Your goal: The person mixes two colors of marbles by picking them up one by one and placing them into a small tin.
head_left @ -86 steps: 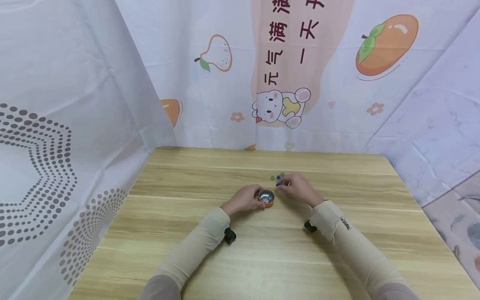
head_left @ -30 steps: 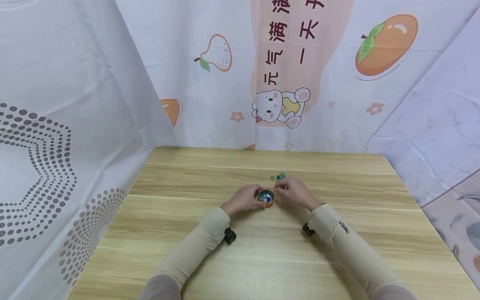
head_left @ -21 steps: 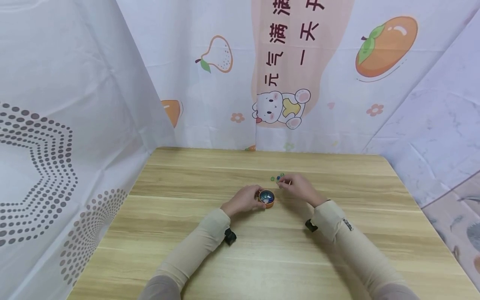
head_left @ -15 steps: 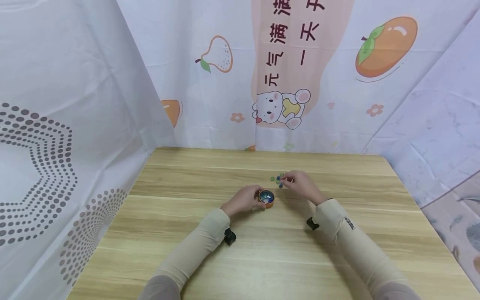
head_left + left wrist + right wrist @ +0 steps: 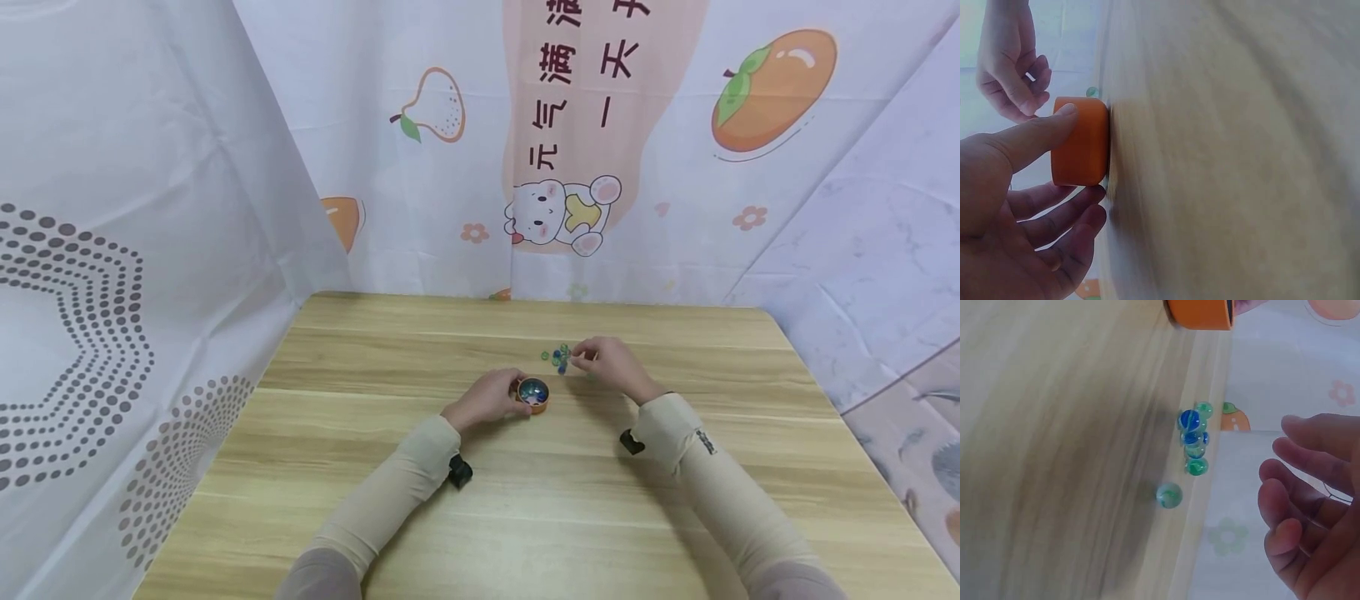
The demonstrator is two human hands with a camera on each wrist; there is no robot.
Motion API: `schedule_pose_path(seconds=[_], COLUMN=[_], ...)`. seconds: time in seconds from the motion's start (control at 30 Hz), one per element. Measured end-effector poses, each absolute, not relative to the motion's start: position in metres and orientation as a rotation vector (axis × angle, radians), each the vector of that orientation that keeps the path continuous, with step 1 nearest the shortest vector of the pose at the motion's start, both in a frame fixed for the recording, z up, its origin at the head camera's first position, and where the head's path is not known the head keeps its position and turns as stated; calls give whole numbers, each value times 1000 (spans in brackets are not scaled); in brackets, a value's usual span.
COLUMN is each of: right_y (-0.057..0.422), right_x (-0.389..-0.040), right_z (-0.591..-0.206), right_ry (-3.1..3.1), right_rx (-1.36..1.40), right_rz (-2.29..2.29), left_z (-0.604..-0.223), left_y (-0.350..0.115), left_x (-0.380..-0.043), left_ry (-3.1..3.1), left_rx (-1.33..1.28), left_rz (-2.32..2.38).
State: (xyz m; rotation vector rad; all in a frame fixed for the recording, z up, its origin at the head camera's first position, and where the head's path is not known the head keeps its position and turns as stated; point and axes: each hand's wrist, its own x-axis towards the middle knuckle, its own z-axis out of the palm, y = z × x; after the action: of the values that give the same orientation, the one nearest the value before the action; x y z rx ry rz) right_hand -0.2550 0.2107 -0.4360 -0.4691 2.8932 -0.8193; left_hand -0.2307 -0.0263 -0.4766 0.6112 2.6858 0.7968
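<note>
The left hand [image 5: 491, 396] pinches the orange cup [image 5: 1083, 144] between thumb and fingers, a grip probably meant to steady it upright on the counter [image 5: 525, 517]. The right hand [image 5: 612, 365] has its grip loosely spread, with nothing seen in it, just beside the marbles [image 5: 1192, 437]; these lie near the cup, presumably to make the reach between them short.
</note>
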Motion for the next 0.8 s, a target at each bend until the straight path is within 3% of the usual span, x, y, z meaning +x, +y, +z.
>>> schedule_pose_path(seconds=[0.8], right_y=[226], right_x=[-253], right_z=[-454], right_ry=[2904], right_rx=[-386], right_rz=[-664], left_z=[-478], left_y=[-26], left_x=[-231], left_ry=[2678], left_rx=[590], left_rz=[807])
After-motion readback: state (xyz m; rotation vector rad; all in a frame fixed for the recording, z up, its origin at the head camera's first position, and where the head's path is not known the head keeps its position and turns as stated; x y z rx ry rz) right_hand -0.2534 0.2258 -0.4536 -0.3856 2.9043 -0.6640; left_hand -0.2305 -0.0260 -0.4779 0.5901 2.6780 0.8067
